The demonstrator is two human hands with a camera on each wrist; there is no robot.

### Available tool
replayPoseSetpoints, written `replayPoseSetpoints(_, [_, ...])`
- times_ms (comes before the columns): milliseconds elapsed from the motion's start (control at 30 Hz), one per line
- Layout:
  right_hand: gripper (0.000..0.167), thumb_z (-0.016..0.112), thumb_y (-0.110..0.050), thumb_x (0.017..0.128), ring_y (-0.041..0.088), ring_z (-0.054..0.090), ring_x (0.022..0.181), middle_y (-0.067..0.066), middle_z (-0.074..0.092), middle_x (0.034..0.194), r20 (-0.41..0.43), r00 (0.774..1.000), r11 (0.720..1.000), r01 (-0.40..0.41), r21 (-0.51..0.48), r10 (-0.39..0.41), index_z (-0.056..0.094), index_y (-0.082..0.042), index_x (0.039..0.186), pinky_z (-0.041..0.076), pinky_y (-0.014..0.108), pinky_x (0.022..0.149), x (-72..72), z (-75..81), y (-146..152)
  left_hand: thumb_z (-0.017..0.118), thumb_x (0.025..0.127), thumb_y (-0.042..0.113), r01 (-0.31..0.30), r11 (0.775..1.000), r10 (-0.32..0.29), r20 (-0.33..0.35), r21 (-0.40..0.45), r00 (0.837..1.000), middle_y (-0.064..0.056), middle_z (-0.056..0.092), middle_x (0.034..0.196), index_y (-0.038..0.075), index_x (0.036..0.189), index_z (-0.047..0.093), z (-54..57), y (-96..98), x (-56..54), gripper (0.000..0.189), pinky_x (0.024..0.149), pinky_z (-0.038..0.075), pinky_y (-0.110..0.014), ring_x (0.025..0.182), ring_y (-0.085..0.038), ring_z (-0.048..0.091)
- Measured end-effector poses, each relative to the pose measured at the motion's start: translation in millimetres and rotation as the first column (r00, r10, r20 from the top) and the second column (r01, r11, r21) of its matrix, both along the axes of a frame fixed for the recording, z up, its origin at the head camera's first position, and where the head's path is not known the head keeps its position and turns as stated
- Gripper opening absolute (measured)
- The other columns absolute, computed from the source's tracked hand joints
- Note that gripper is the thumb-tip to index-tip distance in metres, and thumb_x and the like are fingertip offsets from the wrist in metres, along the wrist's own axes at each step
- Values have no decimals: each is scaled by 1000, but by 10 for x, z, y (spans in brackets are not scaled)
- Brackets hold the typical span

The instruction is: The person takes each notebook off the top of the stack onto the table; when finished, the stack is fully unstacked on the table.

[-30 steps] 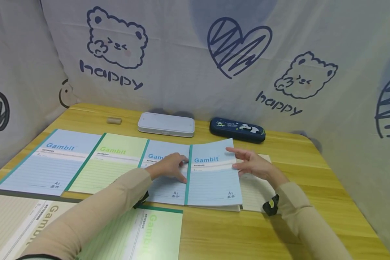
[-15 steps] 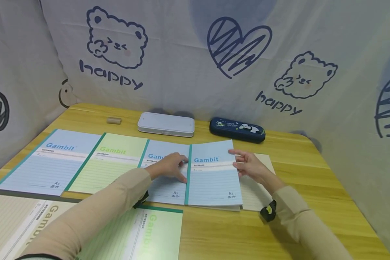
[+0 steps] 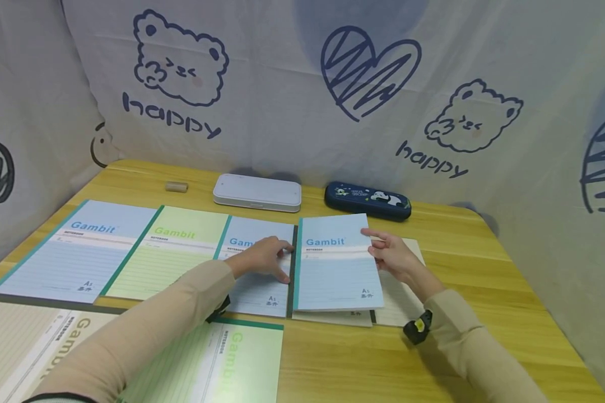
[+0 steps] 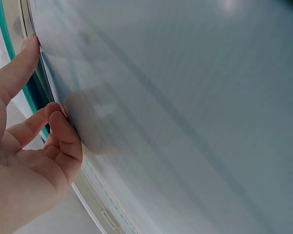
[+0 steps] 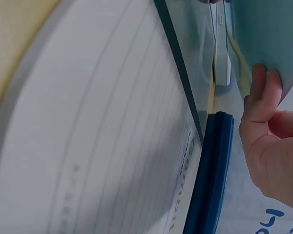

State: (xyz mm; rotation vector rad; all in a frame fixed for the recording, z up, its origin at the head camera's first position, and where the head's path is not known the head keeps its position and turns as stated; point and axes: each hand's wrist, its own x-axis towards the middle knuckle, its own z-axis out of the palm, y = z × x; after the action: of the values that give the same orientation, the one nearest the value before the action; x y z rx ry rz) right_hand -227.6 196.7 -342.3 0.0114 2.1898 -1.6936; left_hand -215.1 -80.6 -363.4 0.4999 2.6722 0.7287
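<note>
My right hand (image 3: 393,254) pinches the right edge of a blue Gambit notebook (image 3: 339,274). This notebook is raised and tilted over a cream notebook (image 3: 327,317) with a dark spine, most of which it hides. The right wrist view also shows my right fingers (image 5: 266,92) on the raised cover. My left hand (image 3: 264,257) reaches over another blue notebook (image 3: 252,296), its thumb and fingers spread along the cream notebook's spine. In the left wrist view, my left thumb and fingers touch the notebook edges, some fingers bent.
Another cream notebook (image 3: 402,302) lies at the right. Leftward are a green notebook (image 3: 156,263) and a blue notebook (image 3: 75,257). In front lie a cream notebook (image 3: 25,341) and a green one (image 3: 252,358). Behind stand a white case (image 3: 257,193), a navy panda case (image 3: 368,201) and a small brown cylinder (image 3: 176,187).
The blue notebook in my right hand has lifted and shifted slightly right, uncovering the dark spine and lower edge of the cream notebook below. My left hand has stayed in place.
</note>
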Motion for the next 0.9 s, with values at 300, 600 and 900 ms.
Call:
replayPoseSetpoints(300, [46,38,1,94,13,55,71,17,53,115,-29,999,999,36,-8,-36,31,-6,139,42,21,51,13,26,188,80,65,24,0,1000,0,-4,-7,1000,-8,52,104,6,126,49,5,9,4,71,86,40,-34,96,-22,49])
replayPoseSetpoints(600, [47,35,0,95,13,57,74,24,43,128,-49,998,999,50,7,-50,26,-6,140,44,22,55,31,14,422,80,65,27,4,1000,-4,-22,-12,1000,-7,52,101,7,125,51,-2,15,3,70,84,40,-33,93,-21,49])
replayPoseSetpoints(900, [46,36,-4,96,14,57,78,26,39,130,-74,993,991,95,99,-88,26,-9,141,47,23,63,46,55,728,80,63,27,-8,1000,7,-22,-20,1000,-6,52,99,7,125,51,-2,22,9,71,83,41,-34,91,-20,49])
